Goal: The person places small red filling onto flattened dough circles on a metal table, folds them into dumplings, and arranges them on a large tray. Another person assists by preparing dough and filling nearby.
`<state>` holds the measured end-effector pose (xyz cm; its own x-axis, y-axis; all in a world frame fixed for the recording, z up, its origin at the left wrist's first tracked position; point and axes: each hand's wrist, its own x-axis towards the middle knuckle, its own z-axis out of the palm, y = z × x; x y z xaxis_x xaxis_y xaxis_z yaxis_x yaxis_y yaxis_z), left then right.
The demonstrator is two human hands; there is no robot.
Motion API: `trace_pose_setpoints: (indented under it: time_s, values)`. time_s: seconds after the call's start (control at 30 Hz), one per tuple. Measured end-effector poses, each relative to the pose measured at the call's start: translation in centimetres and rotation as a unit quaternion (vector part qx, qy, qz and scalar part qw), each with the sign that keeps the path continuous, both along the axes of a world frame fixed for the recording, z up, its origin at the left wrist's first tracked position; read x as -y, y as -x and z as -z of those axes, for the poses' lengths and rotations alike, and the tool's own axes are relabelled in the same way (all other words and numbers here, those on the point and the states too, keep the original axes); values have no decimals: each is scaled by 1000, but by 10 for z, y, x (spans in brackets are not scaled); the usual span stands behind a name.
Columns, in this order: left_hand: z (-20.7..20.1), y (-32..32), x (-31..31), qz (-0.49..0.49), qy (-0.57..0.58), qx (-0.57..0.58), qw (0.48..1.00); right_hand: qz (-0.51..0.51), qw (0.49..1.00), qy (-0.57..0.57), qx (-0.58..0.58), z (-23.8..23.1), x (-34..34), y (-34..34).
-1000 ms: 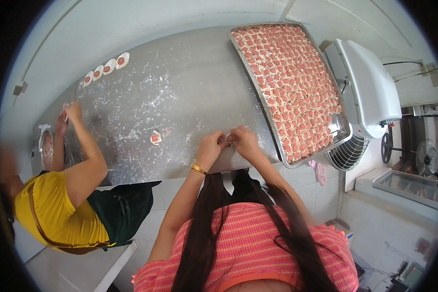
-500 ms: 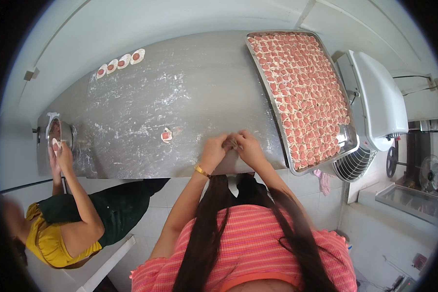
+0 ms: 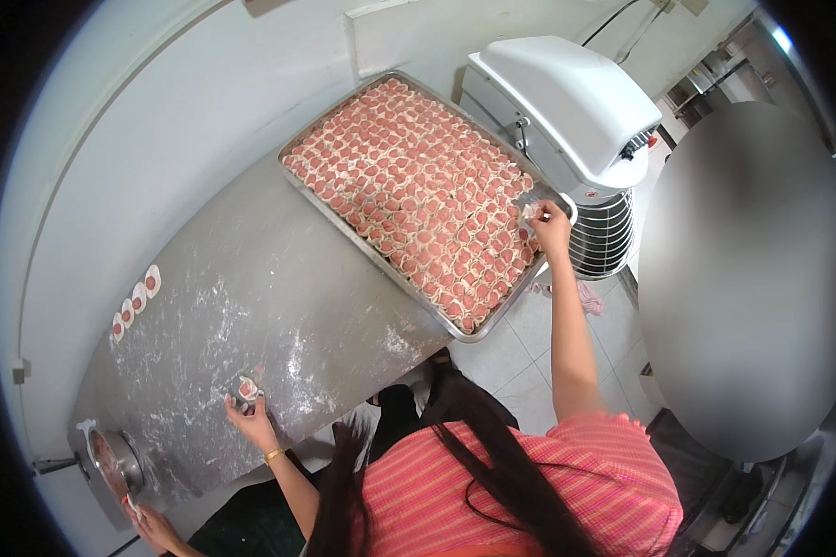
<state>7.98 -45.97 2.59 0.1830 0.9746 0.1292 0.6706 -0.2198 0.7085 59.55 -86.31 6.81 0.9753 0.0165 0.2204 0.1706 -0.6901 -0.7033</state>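
My right hand (image 3: 553, 230) pinches a small pleated meat dumpling (image 3: 531, 212) over the near right corner of a large metal tray (image 3: 378, 265). The tray is covered with rows of open-topped meat dumplings (image 3: 437, 200). On the floured steel table, my left hand (image 3: 254, 425) reaches out with thumb and fingers apart around a wrapper with pink filling (image 3: 247, 388). Whether the fingertips touch it, I cannot tell. Several flat round wrappers topped with filling (image 3: 139, 299) lie in a line near the table's far left edge.
At the left, a co-worker's hand (image 3: 156, 531) holds a tool by a metal bowl of meat filling (image 3: 132, 464). A white machine with a wire guard (image 3: 567, 111) stands right of the tray. A large blurred grey shape (image 3: 752, 278) fills the right side.
The view has turned right. My hands, together over the table before, are now far apart: the right has carried a dumpling to the tray, the left has moved to the filled wrapper.
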Motion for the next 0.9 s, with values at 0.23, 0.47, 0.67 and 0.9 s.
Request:
trace_pose_setpoints:
  time_s: [0.23,0.47,0.67,0.9]
  values:
    - [23,7,-17,44,70,104,991,-40,990,63,-120,25,1,-49]
    - [13,-10,-3,65,59,89,992,-84,992,65,-70,14,-7,-44]
    - [22,2,-10,98,55,71,991,-122,987,76,-75,8,-14,-49]
    - [9,-15,-8,122,118,143,975,-145,979,137,51,10,-16,-52]
